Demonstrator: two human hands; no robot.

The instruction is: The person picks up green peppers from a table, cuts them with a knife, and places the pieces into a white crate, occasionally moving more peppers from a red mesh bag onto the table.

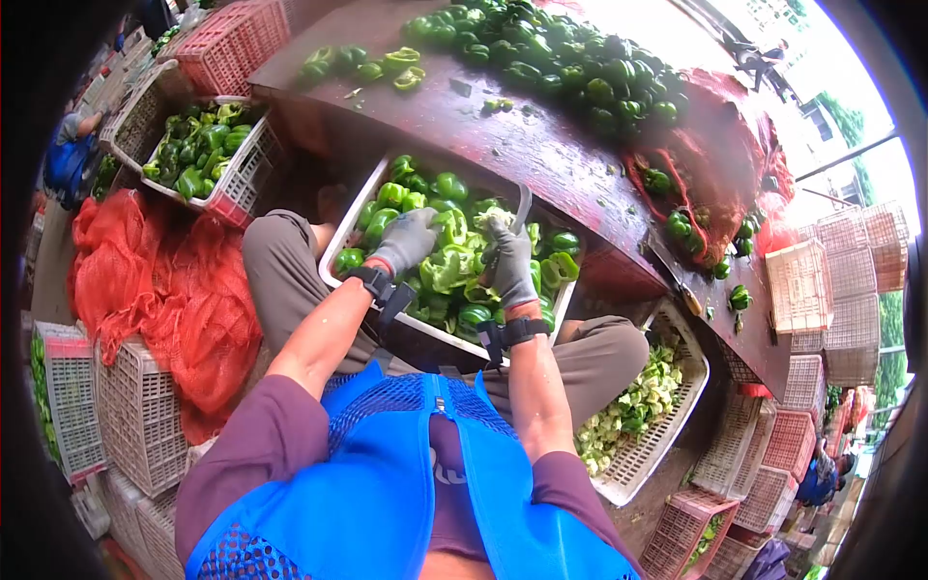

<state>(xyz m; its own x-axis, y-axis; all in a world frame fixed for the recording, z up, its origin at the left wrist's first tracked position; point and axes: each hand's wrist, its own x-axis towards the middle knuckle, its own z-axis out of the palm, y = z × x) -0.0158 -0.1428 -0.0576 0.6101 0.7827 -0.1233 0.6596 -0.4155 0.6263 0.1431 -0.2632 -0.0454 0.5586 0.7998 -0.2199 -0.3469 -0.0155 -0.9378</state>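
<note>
My left hand (406, 240), in a grey glove, curls around a green pepper (450, 230) over a white crate (340, 234) resting on my lap. The crate is full of cut green peppers (447, 273). My right hand (510, 263), also gloved, grips a small knife (523, 207) with its blade pointing up, just right of that pepper. The two hands are close together above the crate's middle.
A dark red table (503, 140) ahead carries a big pile of whole green peppers (556, 58). A crate of pepper cores (638, 406) sits at my right knee. Another pepper crate (198, 150) and red net sacks (164, 290) lie left. Empty crates (841, 290) stack right.
</note>
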